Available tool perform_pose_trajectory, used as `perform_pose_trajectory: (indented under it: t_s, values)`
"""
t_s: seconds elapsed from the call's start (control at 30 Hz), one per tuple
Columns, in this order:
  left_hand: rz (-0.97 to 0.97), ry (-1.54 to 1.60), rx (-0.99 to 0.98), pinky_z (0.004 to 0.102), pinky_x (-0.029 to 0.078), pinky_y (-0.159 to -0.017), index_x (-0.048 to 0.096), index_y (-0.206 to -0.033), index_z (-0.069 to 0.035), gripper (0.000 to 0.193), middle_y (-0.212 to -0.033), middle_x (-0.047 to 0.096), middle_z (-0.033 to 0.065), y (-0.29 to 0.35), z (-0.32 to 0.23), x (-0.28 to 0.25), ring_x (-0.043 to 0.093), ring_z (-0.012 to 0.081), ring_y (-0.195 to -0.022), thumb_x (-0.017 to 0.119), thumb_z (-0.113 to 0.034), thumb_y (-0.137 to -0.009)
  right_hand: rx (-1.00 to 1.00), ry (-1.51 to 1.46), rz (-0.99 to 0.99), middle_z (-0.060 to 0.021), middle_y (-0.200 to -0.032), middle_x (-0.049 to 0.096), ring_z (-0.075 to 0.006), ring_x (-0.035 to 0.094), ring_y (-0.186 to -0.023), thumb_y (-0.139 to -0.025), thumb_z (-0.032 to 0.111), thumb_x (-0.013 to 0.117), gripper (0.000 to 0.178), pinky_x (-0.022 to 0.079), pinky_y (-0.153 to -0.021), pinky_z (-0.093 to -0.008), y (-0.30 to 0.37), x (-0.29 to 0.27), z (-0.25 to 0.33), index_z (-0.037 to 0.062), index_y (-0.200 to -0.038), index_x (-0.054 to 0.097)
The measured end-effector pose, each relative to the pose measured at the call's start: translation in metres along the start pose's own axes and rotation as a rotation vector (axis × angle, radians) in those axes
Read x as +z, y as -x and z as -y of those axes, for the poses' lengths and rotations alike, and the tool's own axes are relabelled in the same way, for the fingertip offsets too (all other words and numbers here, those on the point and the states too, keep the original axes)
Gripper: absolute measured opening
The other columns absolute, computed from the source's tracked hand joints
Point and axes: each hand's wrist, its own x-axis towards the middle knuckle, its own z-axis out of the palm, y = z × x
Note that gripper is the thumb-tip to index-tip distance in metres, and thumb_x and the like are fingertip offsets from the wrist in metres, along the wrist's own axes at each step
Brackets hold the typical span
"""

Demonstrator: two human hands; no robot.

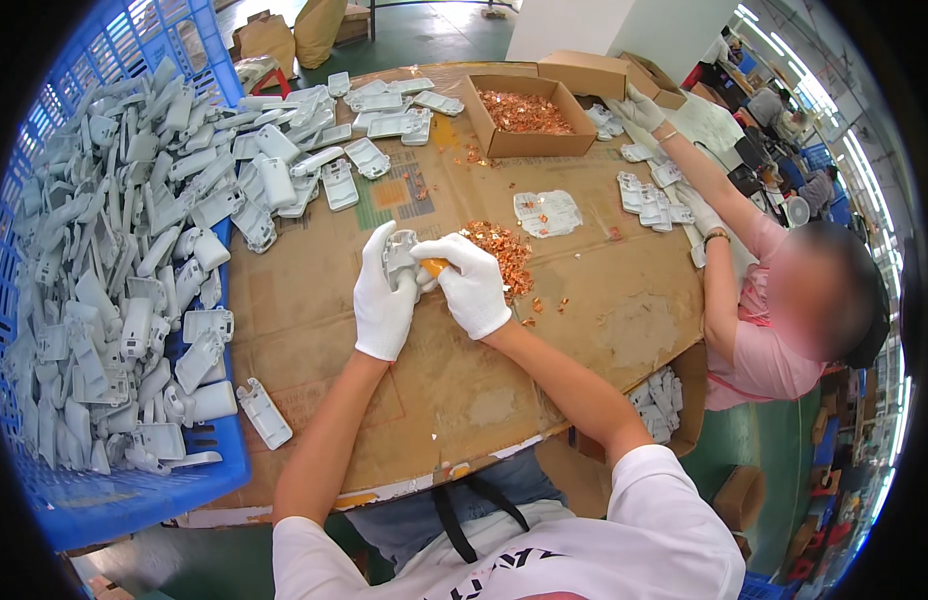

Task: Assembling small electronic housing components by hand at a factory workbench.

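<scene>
Both my hands wear white gloves and meet over the middle of the table. My left hand (382, 310) is closed around a light grey plastic housing (398, 250), held up with its hollow side in view. An orange-handled tool (436, 266) sits in the closed fingers of my right hand (474, 287), against the housing; its tip is hidden. Just beyond my right hand lies a loose heap of small copper-coloured metal pieces (511, 262). One more grey housing (264, 413) rests on the table left of my forearm.
A blue crate (209, 492) heaped with housings fills the left. More housings (367, 157) spread along the far left table. At the back stands a cardboard box (534, 143) of copper pieces. On the right, a gloved co-worker (754, 300) reaches across beside stacked housings (646, 200).
</scene>
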Motion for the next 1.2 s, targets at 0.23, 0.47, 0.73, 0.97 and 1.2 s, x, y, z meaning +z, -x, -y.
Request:
perform_pose_trajectory:
  t_s: [0.23, 0.47, 0.73, 0.97, 1.2]
  values:
    - [-0.001, -0.035, -0.168, 0.0402, 0.052, -0.076, 0.046, -0.126, -0.012, 0.051, -0.102, 0.064, 0.0176, 0.001, -0.001, -0.002, 0.066, 0.0327, -0.089, 0.052, 0.005, -0.079, 0.366, -0.455, 0.070, -0.0163, -0.094, 0.065, -0.0206, 0.068, -0.077, -0.089, -0.009, 0.042, 0.023, 0.058, -0.069, -0.0311, -0.004, -0.008, -0.004, -0.0048, -0.107, 0.056]
    - [-0.003, -0.050, -0.128, 0.0399, 0.053, -0.072, 0.047, -0.124, -0.011, 0.049, -0.099, 0.065, 0.0172, 0.002, 0.004, -0.002, 0.067, 0.0315, -0.086, 0.052, 0.005, -0.078, 0.431, -0.535, 0.053, -0.0190, -0.094, 0.064, -0.0256, 0.069, -0.078, -0.089, -0.007, 0.045, 0.017, 0.059, -0.069, -0.0350, -0.006, -0.011, 0.001, -0.0045, -0.105, 0.051]
    - [0.064, 0.025, -0.157, 0.0380, 0.055, -0.067, 0.047, -0.127, -0.011, 0.051, -0.098, 0.066, 0.0156, -0.001, -0.011, 0.001, 0.068, 0.0267, -0.078, 0.056, 0.005, -0.079, 0.325, -0.398, 0.017, -0.0125, -0.092, 0.066, -0.0164, 0.068, -0.070, -0.090, -0.005, 0.055, 0.013, 0.057, -0.062, -0.0290, -0.004, -0.011, 0.004, -0.0031, -0.102, 0.057]
    - [0.021, -0.148, 0.028, 0.0382, 0.054, -0.070, 0.048, -0.129, -0.010, 0.053, -0.101, 0.065, 0.0167, 0.006, 0.004, 0.005, 0.067, 0.0305, -0.083, 0.063, 0.000, -0.079, -0.298, 0.409, -0.197, -0.0087, -0.086, 0.056, -0.0218, 0.059, -0.077, -0.070, -0.003, 0.070, 0.022, 0.048, -0.065, -0.0305, -0.004, 0.006, 0.002, 0.0065, -0.090, 0.069]
    - [0.037, -0.138, 0.091, 0.0386, 0.054, -0.072, 0.050, -0.128, -0.009, 0.051, -0.102, 0.064, 0.0176, 0.009, 0.006, 0.006, 0.066, 0.0313, -0.085, 0.062, 0.001, -0.080, -0.267, 0.411, -0.199, -0.0077, -0.085, 0.053, -0.0208, 0.057, -0.075, -0.069, -0.001, 0.072, 0.021, 0.046, -0.062, -0.0304, -0.006, 0.008, -0.002, 0.0075, -0.088, 0.070]
